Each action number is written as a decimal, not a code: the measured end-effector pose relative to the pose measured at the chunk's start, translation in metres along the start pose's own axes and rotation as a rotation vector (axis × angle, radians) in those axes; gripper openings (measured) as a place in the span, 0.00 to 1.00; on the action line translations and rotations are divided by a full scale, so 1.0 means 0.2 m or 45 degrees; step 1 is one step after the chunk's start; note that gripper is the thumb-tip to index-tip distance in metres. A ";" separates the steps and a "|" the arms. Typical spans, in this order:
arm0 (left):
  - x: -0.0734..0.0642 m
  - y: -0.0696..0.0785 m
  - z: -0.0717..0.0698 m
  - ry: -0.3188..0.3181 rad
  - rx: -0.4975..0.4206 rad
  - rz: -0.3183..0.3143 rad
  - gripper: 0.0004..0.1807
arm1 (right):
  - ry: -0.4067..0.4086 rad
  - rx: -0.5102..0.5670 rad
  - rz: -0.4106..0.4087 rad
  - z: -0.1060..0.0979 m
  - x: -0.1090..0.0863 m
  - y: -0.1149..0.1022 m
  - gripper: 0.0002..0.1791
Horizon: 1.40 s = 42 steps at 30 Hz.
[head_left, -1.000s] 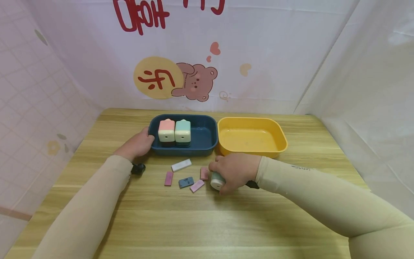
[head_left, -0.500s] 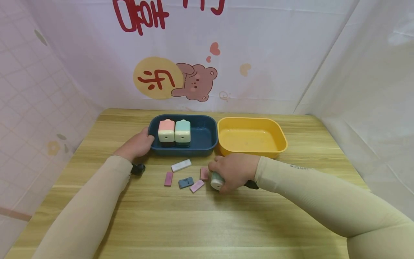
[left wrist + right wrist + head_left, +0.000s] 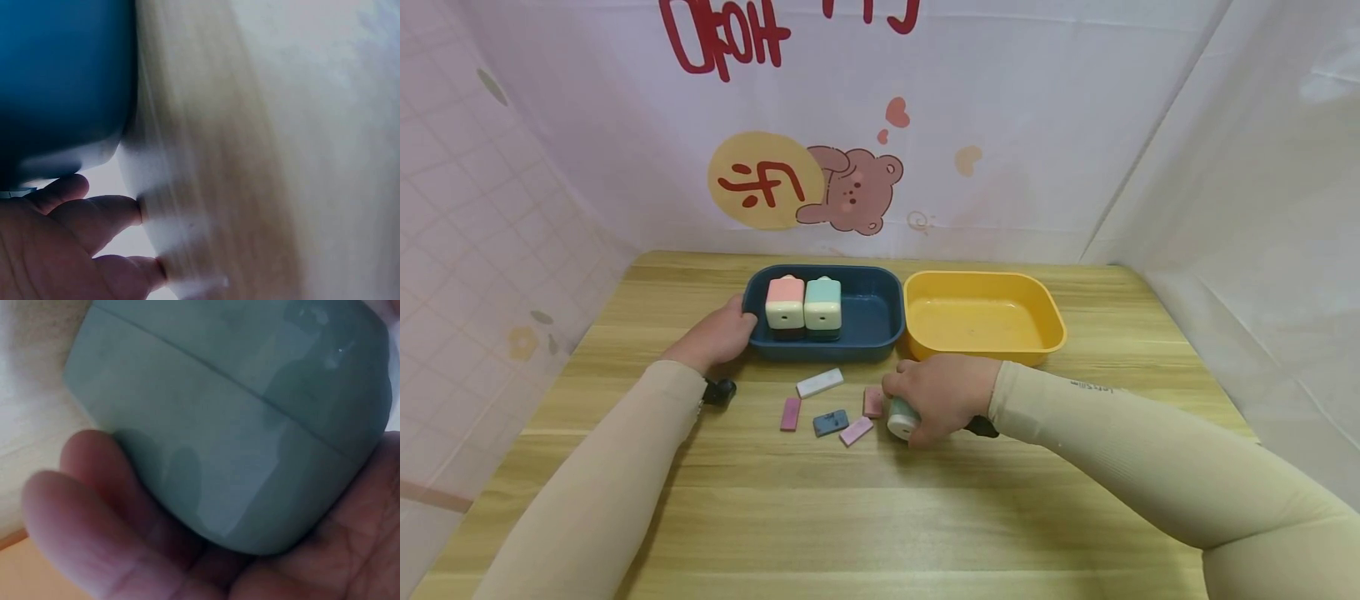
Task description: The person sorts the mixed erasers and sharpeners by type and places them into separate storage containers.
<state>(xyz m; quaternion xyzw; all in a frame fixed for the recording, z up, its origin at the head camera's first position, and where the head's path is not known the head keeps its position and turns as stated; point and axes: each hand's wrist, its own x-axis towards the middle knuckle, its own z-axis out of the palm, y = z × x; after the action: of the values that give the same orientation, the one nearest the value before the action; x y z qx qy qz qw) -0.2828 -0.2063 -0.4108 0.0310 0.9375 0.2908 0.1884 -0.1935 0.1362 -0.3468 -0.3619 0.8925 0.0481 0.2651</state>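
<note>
My left hand (image 3: 722, 333) rests against the left end of the dark blue bin (image 3: 827, 354). In the left wrist view its fingers (image 3: 103, 215) are loosely extended beside the bin's outer wall. Inside the bin stand a pink-and-cream pencil sharpener (image 3: 786, 292) and a mint-and-cream one (image 3: 823, 292), side by side, a small hole in each front. My right hand (image 3: 947, 396) grips another pencil sharpener (image 3: 902, 421), mint with a whitish end, low over the table in front of the yellow bin (image 3: 992, 354). In the right wrist view fingers and palm wrap around its smooth green body (image 3: 231, 437).
Several erasers lie on the wooden table (image 3: 820, 517): a white one (image 3: 820, 382), a magenta one (image 3: 791, 414), a blue-grey one (image 3: 831, 422), a light pink one (image 3: 857, 431) and a dusty pink one (image 3: 873, 402) beside the right hand. A white printed cloth (image 3: 1022, 150) hangs behind.
</note>
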 end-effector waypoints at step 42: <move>-0.01 0.01 0.00 -0.001 -0.007 -0.001 0.37 | -0.006 -0.019 0.029 0.00 0.00 -0.01 0.33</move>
<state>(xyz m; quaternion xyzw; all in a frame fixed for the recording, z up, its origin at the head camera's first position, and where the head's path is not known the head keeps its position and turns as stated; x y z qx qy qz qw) -0.2819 -0.2055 -0.4094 0.0302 0.9367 0.2932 0.1888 -0.1928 0.1352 -0.3476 -0.3535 0.8955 0.0585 0.2639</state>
